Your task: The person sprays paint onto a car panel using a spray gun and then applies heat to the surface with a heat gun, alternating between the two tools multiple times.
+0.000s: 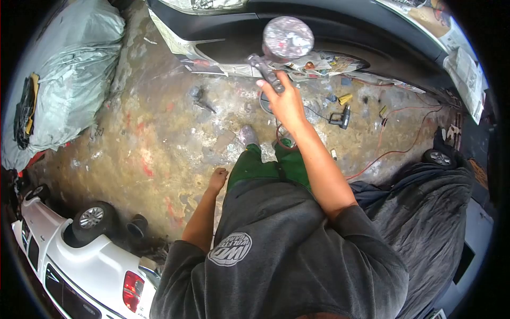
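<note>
2 hands differ: right hand [287,103] fingers are closed around the grey handle of a polisher [288,38], its round pad raised before the dark car [319,26]. Left hand [217,178] hangs loosely curled, holding nothing, beside green trousers [260,167]. The grey shirt [297,250] bears a logo [229,250] reading "WD"; its smaller letters blur.

Right arm stretched forward, right hand [287,101] raised, fingers clenched tight. Left arm hangs alongside; left hand [218,178] slack, fingers loose.
</note>
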`<state>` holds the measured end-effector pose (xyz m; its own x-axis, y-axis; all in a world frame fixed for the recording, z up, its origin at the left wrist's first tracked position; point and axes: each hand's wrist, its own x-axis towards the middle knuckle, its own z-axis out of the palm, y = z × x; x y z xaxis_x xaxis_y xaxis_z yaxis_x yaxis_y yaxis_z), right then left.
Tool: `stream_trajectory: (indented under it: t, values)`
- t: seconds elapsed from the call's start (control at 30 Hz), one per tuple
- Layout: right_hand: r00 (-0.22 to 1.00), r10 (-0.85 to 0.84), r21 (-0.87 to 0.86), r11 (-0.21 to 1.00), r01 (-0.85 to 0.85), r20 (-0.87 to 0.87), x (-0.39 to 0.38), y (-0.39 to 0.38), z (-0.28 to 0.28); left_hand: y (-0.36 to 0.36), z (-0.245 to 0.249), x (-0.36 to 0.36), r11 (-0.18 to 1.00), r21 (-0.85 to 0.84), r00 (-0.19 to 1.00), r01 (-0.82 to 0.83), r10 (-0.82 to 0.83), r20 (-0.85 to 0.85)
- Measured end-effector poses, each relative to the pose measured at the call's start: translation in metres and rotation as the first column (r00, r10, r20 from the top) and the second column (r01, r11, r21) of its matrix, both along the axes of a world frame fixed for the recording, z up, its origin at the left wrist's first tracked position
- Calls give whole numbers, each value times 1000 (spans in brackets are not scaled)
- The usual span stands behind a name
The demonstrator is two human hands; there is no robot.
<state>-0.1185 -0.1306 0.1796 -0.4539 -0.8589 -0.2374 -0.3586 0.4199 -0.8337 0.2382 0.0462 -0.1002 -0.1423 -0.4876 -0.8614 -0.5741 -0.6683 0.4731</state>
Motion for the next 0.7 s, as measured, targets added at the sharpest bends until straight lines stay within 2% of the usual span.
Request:
stream_trajectory:
  t: [0.07, 0.1, 0.17, 0.2, 0.27, 0.3, 0.4, 0.47, 0.5, 0.6, 0.7]
  values:
    - [996, -83, 43, 996, 84, -20, -20, 12, 4, 4, -15, 10, 999, -16, 999, 31, -31, 15]
    - [990, -134, -36, 991, 132, -50, -35, 21, -8, 10, -31, 15, 998, -35, 998, 49, -48, 26]
    - [967, -254, -75, 965, 251, -33, -63, 39, 0, 20, -57, 22, 996, -44, 997, 73, -71, 42]
    - [948, -317, -72, 945, 318, 24, -73, 49, 12, 20, -60, 22, 992, -40, 992, 121, -120, 30]
    - [899, -433, -195, 878, 437, 65, -92, 69, 22, 19, -65, 18, 976, -36, 977, 213, -213, 9]
    - [874, -484, -220, 849, 481, 43, -101, 78, 24, 22, -67, 14, 990, -32, 990, 138, -137, 22]
    - [819, -573, -264, 786, 559, 24, -112, 96, 39, 21, -60, 8, 944, -148, 953, 295, -303, -30]
    - [822, -566, -217, 811, 543, -60, -108, 98, 40, 25, -62, 4, 975, -127, 982, 182, -187, -30]
    - [837, -546, -192, 826, 531, -33, -105, 95, 34, 28, -64, 5, 985, -118, 991, 125, -128, -27]
    - [889, -451, -152, 876, 458, 78, -84, 74, -5, 25, -44, 7, 984, -142, 994, 112, -113, 2]
    - [950, -308, 19, 951, 308, 48, -44, 49, -15, 27, -27, 15, 991, 76, 993, -106, 109, -34]
